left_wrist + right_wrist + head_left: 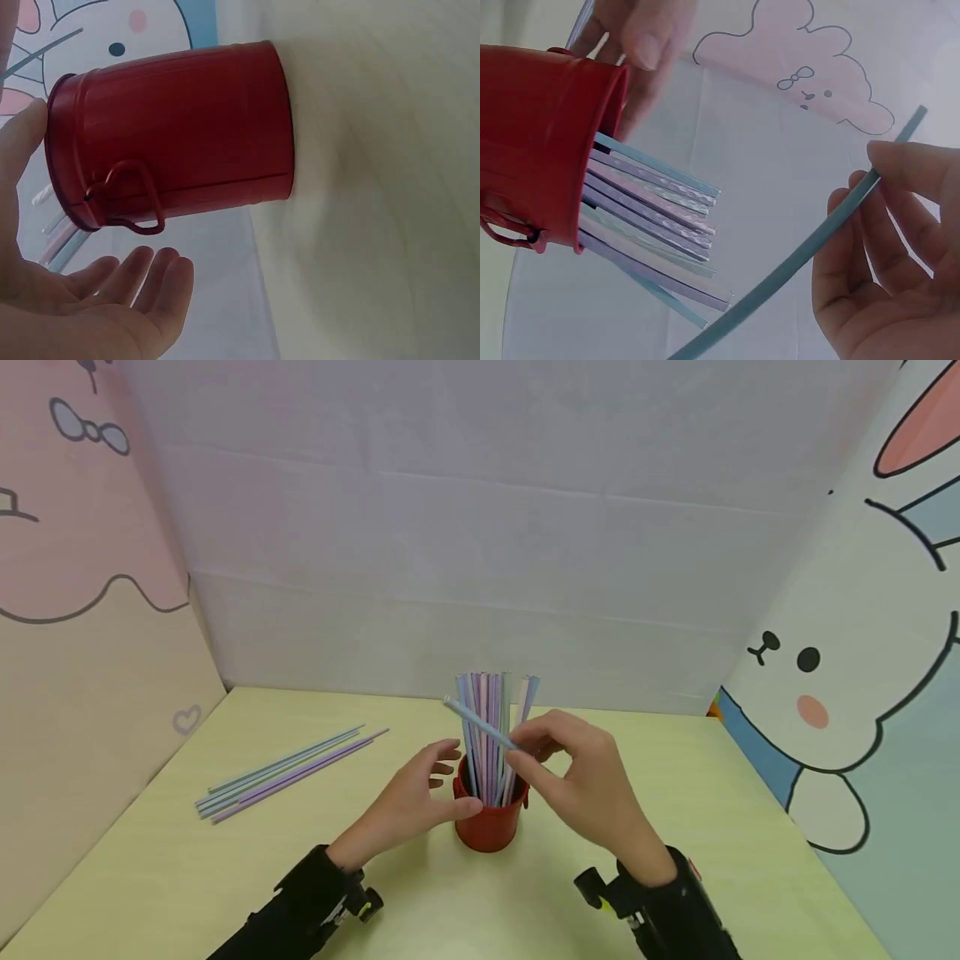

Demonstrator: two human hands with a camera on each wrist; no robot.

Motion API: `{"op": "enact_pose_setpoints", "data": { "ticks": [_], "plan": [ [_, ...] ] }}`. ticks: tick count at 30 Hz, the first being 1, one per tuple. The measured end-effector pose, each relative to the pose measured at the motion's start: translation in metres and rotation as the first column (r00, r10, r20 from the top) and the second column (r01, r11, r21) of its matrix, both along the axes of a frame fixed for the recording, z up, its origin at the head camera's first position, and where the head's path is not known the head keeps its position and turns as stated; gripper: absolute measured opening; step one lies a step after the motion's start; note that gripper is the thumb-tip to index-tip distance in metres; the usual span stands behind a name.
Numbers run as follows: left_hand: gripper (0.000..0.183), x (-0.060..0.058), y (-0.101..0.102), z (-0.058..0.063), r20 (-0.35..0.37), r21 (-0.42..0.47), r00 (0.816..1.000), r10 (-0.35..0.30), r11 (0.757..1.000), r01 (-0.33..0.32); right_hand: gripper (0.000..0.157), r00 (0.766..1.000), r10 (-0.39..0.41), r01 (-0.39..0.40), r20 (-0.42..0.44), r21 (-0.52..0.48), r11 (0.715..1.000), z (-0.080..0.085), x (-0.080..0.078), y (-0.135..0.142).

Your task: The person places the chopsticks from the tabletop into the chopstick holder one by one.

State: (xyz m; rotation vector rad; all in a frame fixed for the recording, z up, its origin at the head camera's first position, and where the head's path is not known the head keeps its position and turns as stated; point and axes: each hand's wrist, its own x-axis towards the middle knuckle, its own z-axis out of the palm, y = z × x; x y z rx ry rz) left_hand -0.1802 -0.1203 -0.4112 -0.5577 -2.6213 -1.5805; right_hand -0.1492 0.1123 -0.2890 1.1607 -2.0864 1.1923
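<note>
A small red metal bucket (486,833) stands upright on the table, holding a bunch of pastel straws (487,710) in blue, purple, pink and green. My right hand (588,777) pinches one light blue straw (780,270) between thumb and fingertips. That straw slants in front of the bunch, above the bucket's rim. Beside the bucket on the left is my left hand (408,797), its fingers spread and loosely bent. In the left wrist view the thumb comes right at the rim of the bucket, while the other fingers stand off from its side and wire handle loop (142,199).
Several blue, green and purple straws (281,777) lie in a loose row on the pale yellow table (750,860), to the left. A plain white backdrop (480,552) rises behind, with cartoon-printed panels at both sides, a rabbit figure (847,693) on the right one.
</note>
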Motion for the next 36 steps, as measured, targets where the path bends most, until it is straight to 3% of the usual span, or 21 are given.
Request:
{"op": "enact_pose_setpoints", "data": {
  "ticks": [4,8,13,17,21,27,30,36],
  "plan": [
    [0.089,0.000,0.008,-0.006,0.018,0.022,0.999,-0.042,0.999,0.041,0.019,0.998,-0.013,0.019,0.066,-0.082,0.996,0.016,-0.002,-0.006],
    [0.091,-0.001,0.014,-0.010,0.029,0.042,0.997,-0.075,0.996,0.073,0.017,0.980,-0.035,0.068,0.196,-0.165,0.984,0.016,-0.010,-0.011],
    [0.090,-0.005,0.018,-0.016,0.000,0.051,0.994,-0.106,0.993,0.106,0.017,0.959,-0.036,0.103,0.280,-0.231,0.968,0.002,-0.020,-0.016],
    [0.088,-0.007,0.019,-0.020,-0.009,0.051,0.995,-0.102,0.993,0.103,0.016,0.947,-0.077,0.150,0.312,-0.216,0.965,-0.012,-0.026,-0.019],
    [0.087,-0.004,0.019,-0.017,-0.008,0.044,0.995,-0.095,0.995,0.095,0.017,0.933,-0.097,0.176,0.347,-0.207,0.962,-0.030,-0.033,-0.022],
    [0.084,0.010,0.021,0.005,-0.020,0.065,0.995,-0.101,0.993,0.102,0.022,0.930,-0.135,0.197,0.343,-0.152,0.969,-0.065,-0.053,-0.025],
    [0.083,0.016,0.021,0.013,-0.023,0.072,0.995,-0.099,0.992,0.100,0.023,0.935,-0.163,0.204,0.315,-0.099,0.974,-0.073,-0.056,-0.027],
    [0.087,0.006,0.021,-0.004,-0.029,0.027,0.995,-0.094,0.995,0.095,0.026,0.949,-0.175,0.195,0.263,-0.053,0.979,-0.080,-0.056,-0.030]
  ]
}}
